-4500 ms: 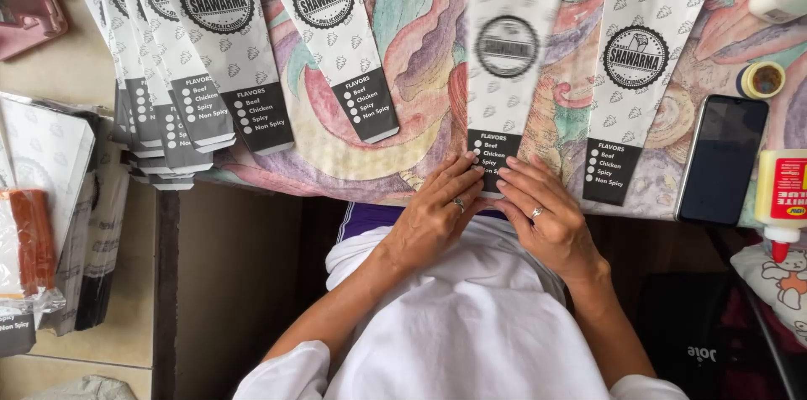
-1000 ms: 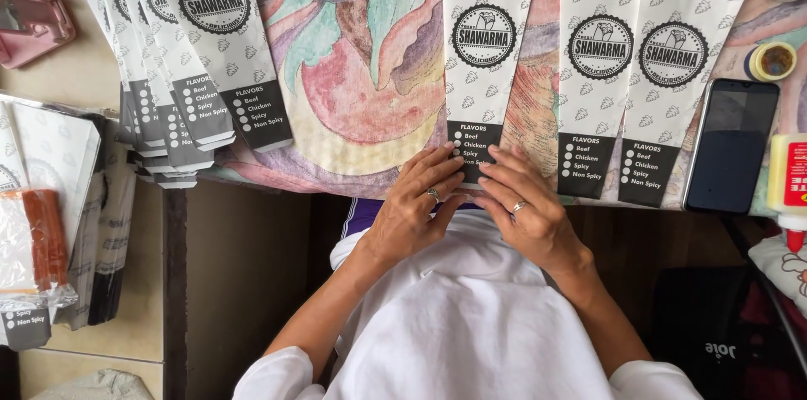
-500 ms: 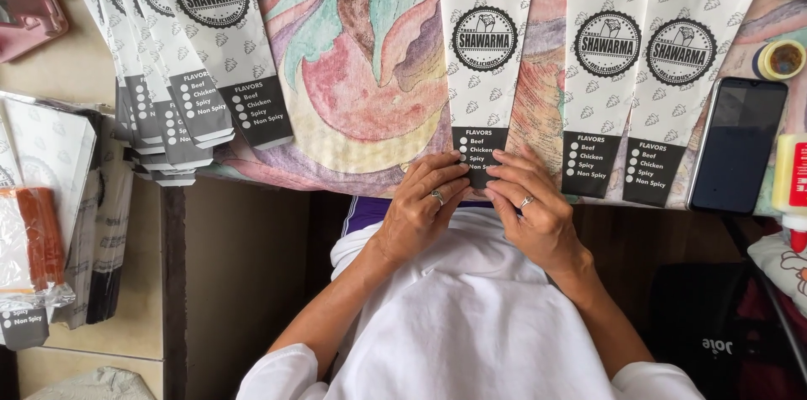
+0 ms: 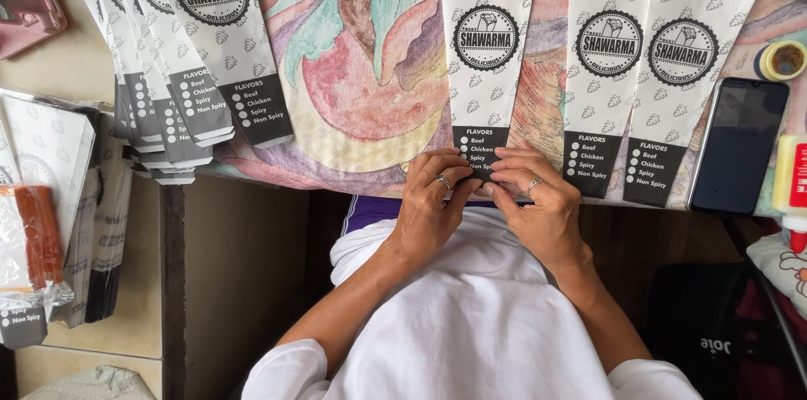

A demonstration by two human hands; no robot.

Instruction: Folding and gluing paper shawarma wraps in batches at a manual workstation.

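- My left hand (image 4: 433,211) and right hand (image 4: 538,211) pinch the dark bottom end of the middle paper sleeve (image 4: 490,55), fingertips curled on it at the table's near edge (image 4: 277,177).
- I judge the fold goes best with both thumbs level and the sleeve kept square to that edge.
- Two finished-looking sleeves (image 4: 647,72) lie just beside it on the right, near a black phone (image 4: 740,144).
- A fanned stack of sleeves (image 4: 181,55) sits at the far-left corner.
- My fingers hide the sleeve's lowest edge; the glue bottle (image 4: 792,186) is cut off.
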